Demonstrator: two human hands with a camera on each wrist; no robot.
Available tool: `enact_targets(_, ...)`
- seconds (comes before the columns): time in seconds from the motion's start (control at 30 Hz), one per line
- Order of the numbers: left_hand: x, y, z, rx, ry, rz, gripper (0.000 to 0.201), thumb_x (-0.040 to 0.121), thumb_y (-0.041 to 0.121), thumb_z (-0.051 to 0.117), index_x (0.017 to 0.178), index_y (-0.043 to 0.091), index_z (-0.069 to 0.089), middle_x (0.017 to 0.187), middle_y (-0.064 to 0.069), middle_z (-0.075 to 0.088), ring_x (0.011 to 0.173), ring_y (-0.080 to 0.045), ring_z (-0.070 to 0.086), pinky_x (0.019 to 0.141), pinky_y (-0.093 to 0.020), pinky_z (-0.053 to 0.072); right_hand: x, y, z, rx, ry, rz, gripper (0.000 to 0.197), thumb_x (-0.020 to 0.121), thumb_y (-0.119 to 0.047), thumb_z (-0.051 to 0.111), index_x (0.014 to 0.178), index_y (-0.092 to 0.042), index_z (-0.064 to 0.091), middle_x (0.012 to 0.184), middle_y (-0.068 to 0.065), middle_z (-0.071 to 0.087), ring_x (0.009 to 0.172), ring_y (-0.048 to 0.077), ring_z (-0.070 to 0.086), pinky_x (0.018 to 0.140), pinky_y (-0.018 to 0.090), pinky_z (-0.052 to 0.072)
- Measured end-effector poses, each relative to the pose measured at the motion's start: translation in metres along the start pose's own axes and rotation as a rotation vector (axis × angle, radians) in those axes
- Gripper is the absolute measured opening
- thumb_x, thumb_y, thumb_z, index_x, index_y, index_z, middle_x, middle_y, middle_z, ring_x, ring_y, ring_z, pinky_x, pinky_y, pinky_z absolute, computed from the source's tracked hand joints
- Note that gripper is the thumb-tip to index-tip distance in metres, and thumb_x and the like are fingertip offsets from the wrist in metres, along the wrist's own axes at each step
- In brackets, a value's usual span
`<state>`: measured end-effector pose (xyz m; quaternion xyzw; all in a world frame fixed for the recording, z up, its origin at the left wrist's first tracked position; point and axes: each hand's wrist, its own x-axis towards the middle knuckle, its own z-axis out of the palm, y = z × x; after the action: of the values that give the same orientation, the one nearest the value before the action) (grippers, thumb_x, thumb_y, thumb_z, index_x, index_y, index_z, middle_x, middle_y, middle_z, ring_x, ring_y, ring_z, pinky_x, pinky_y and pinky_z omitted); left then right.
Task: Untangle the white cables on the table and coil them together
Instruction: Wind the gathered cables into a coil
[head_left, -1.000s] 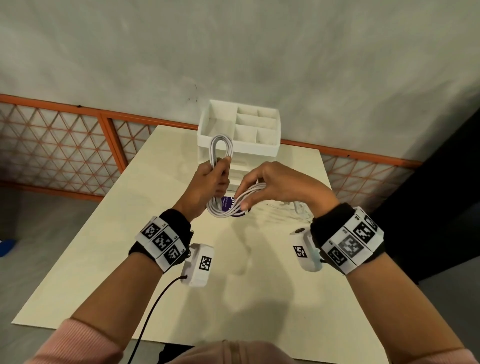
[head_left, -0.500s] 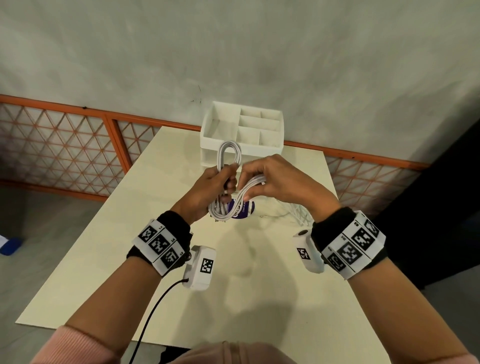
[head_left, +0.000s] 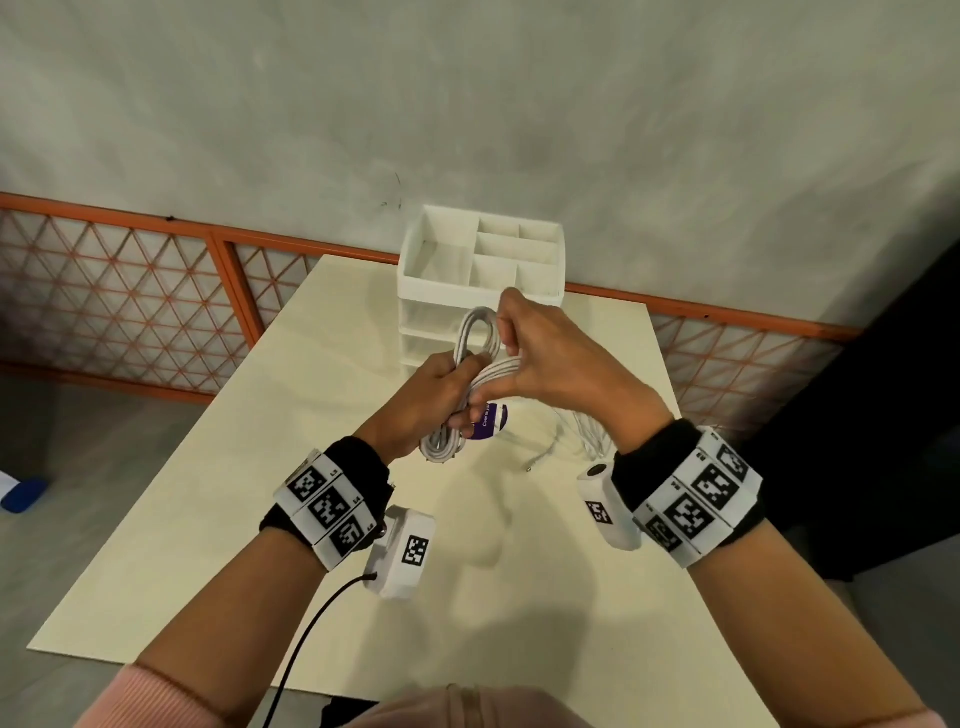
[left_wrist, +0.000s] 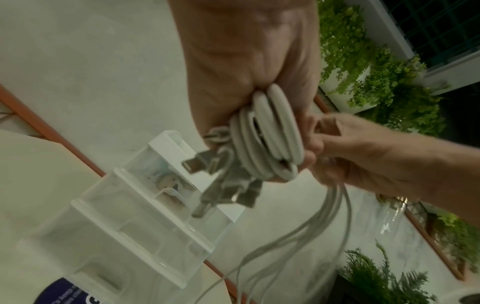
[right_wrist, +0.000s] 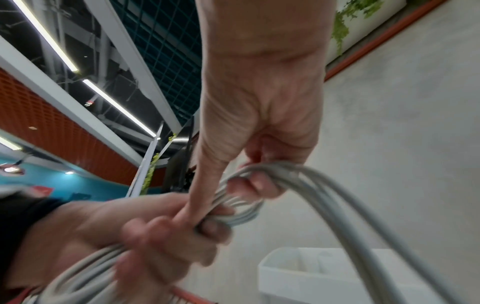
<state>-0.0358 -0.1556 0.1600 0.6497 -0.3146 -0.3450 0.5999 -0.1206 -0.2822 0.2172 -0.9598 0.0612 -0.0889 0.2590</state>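
A bundle of white cables (head_left: 470, 358) is held in the air above the cream table (head_left: 260, 493). My left hand (head_left: 434, 387) grips the folded coil around its middle, loops sticking out above and below the fist. In the left wrist view the coil (left_wrist: 270, 133) and several plug ends (left_wrist: 221, 185) hang from that fist. My right hand (head_left: 530, 348) curls its fingers round the loose strands (right_wrist: 272, 170) and carries them across the coil. More slack cable (head_left: 582, 441) trails on the table under my right wrist.
A white drawer organiser (head_left: 480, 275) with open compartments stands at the table's far edge, just behind the hands. A small purple-labelled item (head_left: 491, 422) lies on the table below the coil. An orange lattice railing (head_left: 130, 296) runs behind the table. A black wire (head_left: 311, 634) hangs from my left wrist camera.
My right hand has lifted from beside the coil's lower end to its upper loop, drawing the loose strands up and across. My left hand has kept its grip.
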Motion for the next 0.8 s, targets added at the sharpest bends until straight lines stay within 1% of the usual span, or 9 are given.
enact_targets(0.13,-0.001,-0.004,-0.014,-0.04,-0.024,0.041,0.039,0.101,0.027,0.041,0.066,0.009,0.045,0.046,-0.001,0.036,0.035,-0.009,0.027,0.04,-0.022,0.036,-0.004,0.021,-0.015,-0.009,-0.256,0.161,0.048,0.075,-0.054,0.068,0.077,-0.007,0.062,0.059,0.0,0.056,0.05,0.012,0.047,0.052,0.027,0.038)
enact_targets(0.27,-0.002,-0.015,-0.014,0.0,-0.061,0.009,0.038,0.101,0.033,0.039,0.069,0.013,0.047,0.045,0.004,0.037,0.035,-0.008,0.028,0.04,-0.022,0.034,-0.008,0.021,-0.022,0.074,-0.261,0.111,0.061,0.08,-0.064,0.049,0.066,-0.007,0.06,0.05,-0.002,0.04,0.048,0.012,0.036,0.054,0.027,0.032)
enact_targets(0.4,-0.007,-0.017,0.005,0.037,-0.132,-0.044,0.061,0.095,0.06,0.016,0.064,0.016,0.045,0.05,0.001,0.031,0.041,-0.011,0.023,0.045,-0.024,0.034,-0.001,0.01,-0.024,0.17,-0.181,0.021,0.044,0.093,-0.043,0.05,0.062,-0.013,0.061,0.04,-0.014,0.046,0.041,0.003,0.04,0.047,0.009,0.029)
enact_targets(0.5,-0.01,-0.012,0.013,-0.062,-0.174,-0.114,0.074,0.087,0.07,0.001,0.064,0.019,0.05,0.049,0.001,0.031,0.044,-0.012,0.019,0.044,-0.022,0.032,0.008,0.012,-0.02,0.298,-0.116,0.033,0.038,0.093,-0.031,0.057,0.06,-0.013,0.061,0.041,-0.014,0.049,0.041,-0.001,0.044,0.048,0.006,0.031)
enact_targets(0.57,-0.01,-0.012,0.017,-0.015,-0.178,-0.092,0.064,0.088,0.068,0.018,0.069,0.014,0.046,0.049,0.003,0.031,0.044,-0.012,0.02,0.045,-0.022,0.03,0.014,0.015,-0.015,0.371,-0.05,0.051,0.03,0.087,-0.028,0.066,0.065,-0.008,0.061,0.051,-0.009,0.051,0.041,0.0,0.043,0.048,0.008,0.033)
enact_targets(0.63,-0.01,-0.013,0.022,0.058,-0.165,-0.074,0.048,0.09,0.056,0.043,0.07,0.013,0.048,0.048,0.004,0.03,0.043,-0.012,0.023,0.043,-0.021,0.03,0.019,0.016,-0.009,0.375,-0.003,0.068,0.022,0.081,-0.026,0.073,0.076,-0.012,0.057,0.063,-0.004,0.054,0.051,0.0,0.05,0.053,0.014,0.041)
enact_targets(0.67,-0.009,-0.013,0.024,0.073,-0.152,-0.084,0.042,0.092,0.049,0.049,0.07,0.013,0.049,0.048,0.004,0.029,0.043,-0.012,0.024,0.043,-0.022,0.029,0.021,0.016,-0.007,0.35,0.01,0.074,0.024,0.078,-0.026,0.074,0.078,-0.015,0.052,0.067,-0.006,0.053,0.058,0.001,0.053,0.057,0.017,0.043)
enact_targets(0.73,-0.009,-0.015,0.026,0.058,-0.134,-0.108,0.038,0.097,0.038,0.046,0.07,0.012,0.048,0.048,0.004,0.028,0.043,-0.013,0.024,0.045,-0.023,0.026,0.024,0.017,-0.004,0.303,0.025,0.08,0.029,0.077,-0.027,0.075,0.078,-0.017,0.048,0.069,-0.008,0.051,0.062,0.001,0.052,0.061,0.021,0.041)
enact_targets(0.8,-0.009,-0.015,0.022,0.017,-0.124,-0.112,0.036,0.099,0.035,0.042,0.072,0.012,0.046,0.05,0.003,0.026,0.044,-0.013,0.02,0.047,-0.026,0.024,0.024,0.021,-0.006,0.309,0.042,0.096,0.03,0.076,-0.032,0.075,0.076,-0.016,0.049,0.06,-0.005,0.053,0.05,0.002,0.049,0.055,0.019,0.039)
